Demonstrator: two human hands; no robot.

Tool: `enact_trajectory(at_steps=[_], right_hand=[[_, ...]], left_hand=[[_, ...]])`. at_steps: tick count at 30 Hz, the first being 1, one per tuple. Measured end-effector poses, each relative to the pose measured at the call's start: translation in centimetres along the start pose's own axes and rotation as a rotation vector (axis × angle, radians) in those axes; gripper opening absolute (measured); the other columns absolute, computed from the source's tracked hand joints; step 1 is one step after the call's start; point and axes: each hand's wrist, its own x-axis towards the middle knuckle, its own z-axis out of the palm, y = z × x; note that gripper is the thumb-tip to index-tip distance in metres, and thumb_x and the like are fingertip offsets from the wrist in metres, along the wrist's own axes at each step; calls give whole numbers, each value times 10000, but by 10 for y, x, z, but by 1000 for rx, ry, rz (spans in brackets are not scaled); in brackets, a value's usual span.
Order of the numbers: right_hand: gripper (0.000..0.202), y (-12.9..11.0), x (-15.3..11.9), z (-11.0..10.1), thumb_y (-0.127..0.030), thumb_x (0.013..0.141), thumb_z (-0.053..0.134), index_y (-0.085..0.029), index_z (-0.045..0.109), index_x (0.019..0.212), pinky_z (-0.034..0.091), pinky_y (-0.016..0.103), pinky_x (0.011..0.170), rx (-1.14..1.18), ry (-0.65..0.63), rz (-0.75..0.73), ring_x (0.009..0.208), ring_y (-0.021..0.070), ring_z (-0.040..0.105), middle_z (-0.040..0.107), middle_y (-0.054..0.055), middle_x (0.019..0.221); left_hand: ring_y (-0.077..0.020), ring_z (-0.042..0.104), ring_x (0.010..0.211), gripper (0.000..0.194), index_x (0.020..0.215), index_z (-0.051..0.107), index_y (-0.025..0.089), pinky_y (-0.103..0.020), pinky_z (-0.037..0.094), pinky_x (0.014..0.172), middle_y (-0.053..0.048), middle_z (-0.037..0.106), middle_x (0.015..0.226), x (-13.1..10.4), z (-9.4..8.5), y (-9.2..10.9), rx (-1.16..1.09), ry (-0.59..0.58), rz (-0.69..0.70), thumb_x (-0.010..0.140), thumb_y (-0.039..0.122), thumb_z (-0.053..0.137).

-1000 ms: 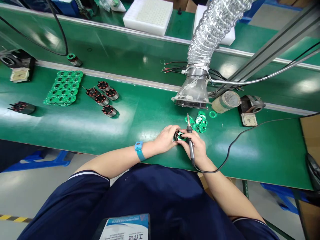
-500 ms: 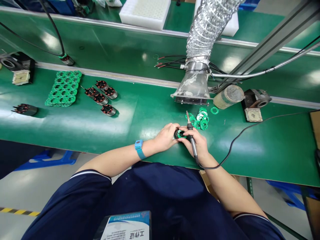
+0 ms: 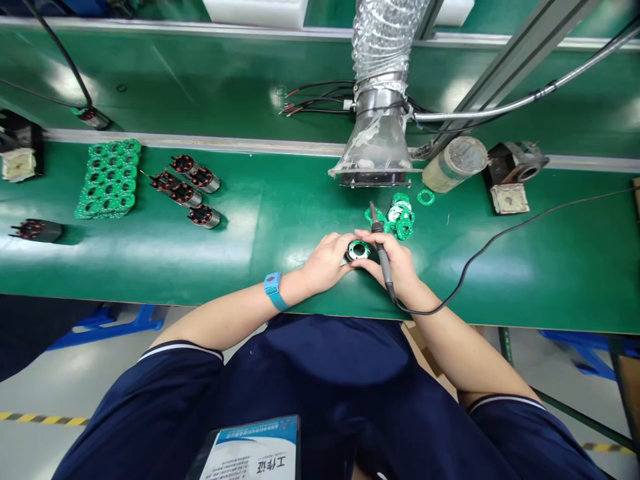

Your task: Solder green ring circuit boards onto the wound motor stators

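My left hand (image 3: 327, 263) is closed around the side of a motor stator, most of which my fingers hide. On top of the stator lies a green ring-shaped circuit board (image 3: 359, 258) with a dark round opening, facing up. My right hand (image 3: 400, 263) holds a soldering iron (image 3: 385, 263) against the palm, its tip pointing away from me. The thumb and fingertips of that hand also touch the right edge of the board and stator. Just beyond the iron's tip sits a loose pile of green ring boards (image 3: 404, 229).
A fume extraction hood (image 3: 373, 157) hangs beyond my hands. Several wound stators (image 3: 204, 216) and a stack of green board panels (image 3: 107, 190) stand left. A round container (image 3: 453, 167) and a dark stand (image 3: 515, 173) are at right. The iron's cable (image 3: 470, 267) trails right.
My right fingers have moved from over the ring board to its edge, so its face shows more fully. Both hands keep hold of the stator. The head view has shifted slightly.
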Motion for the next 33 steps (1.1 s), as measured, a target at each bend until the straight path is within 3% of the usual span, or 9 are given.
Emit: enact_trajectory(at_steps=[5,14,19,21,23,25,27,30,33], right_hand=[[507,2,-6,2,-437,783,867,-290,592,1183,621,443,981,-74,105,-9,1114,271,748,767,72,1196],[363,4,1,-1,-410,805,855,-284,639,1068,625,428,1004,60,14,9,1128,265,751,783,50,1179],[401,3,0,-2,-394,815,849,-280,614,1119,625,420,1005,118,-28,50,1145,250,747,778,47,1209],[431,1,-3,-1,-387,816,849,-282,600,1152,615,428,1022,126,-16,60,1173,248,734,761,58,1253],[490,-2,-6,1,-394,786,873,-283,597,1176,606,444,1032,92,-4,61,1201,263,720,740,75,1297],[546,-5,-8,3,-416,746,900,-282,601,1183,596,464,1039,41,20,59,1220,286,707,724,93,1323],[577,-7,-9,5,-441,726,908,-277,605,1189,587,481,1042,-1,58,67,1217,303,706,718,109,1326],[580,-9,-11,9,-466,741,893,-272,599,1203,592,485,1020,-43,104,62,1169,303,723,734,111,1280],[564,-11,-12,11,-472,757,880,-268,598,1201,602,483,987,-94,132,24,1137,303,728,746,107,1235]], left_hand=[[-262,640,952,464,1238,544,141,-402,541,834,-139,683,1049,1,-2,0,-3,-9,-4,972,516,612],[-265,654,1003,502,1297,520,156,-408,550,874,-140,685,1095,-1,5,0,-20,5,-21,948,486,666],[-314,640,1135,696,1457,423,147,-472,542,960,-189,645,1273,0,-12,0,-14,-95,-53,912,461,721],[-304,649,1108,609,1397,499,145,-455,545,943,-174,661,1236,3,-26,-4,-39,-184,-55,911,429,731],[-256,669,996,368,1221,618,152,-394,552,874,-124,697,1092,7,-40,-9,-78,-262,-63,935,365,709],[-206,666,882,158,1062,671,161,-333,539,798,-79,704,962,11,-50,-14,-108,-314,-73,961,283,667],[-174,653,806,76,981,686,165,-296,516,743,-54,704,886,15,-55,-17,-123,-332,-78,967,216,632],[-149,630,728,110,909,693,171,-277,487,691,-33,700,809,17,-56,-19,-146,-285,-89,970,194,604],[-150,653,747,129,899,695,176,-285,501,706,-41,725,828,19,-52,-18,-204,-136,-146,975,214,598]])
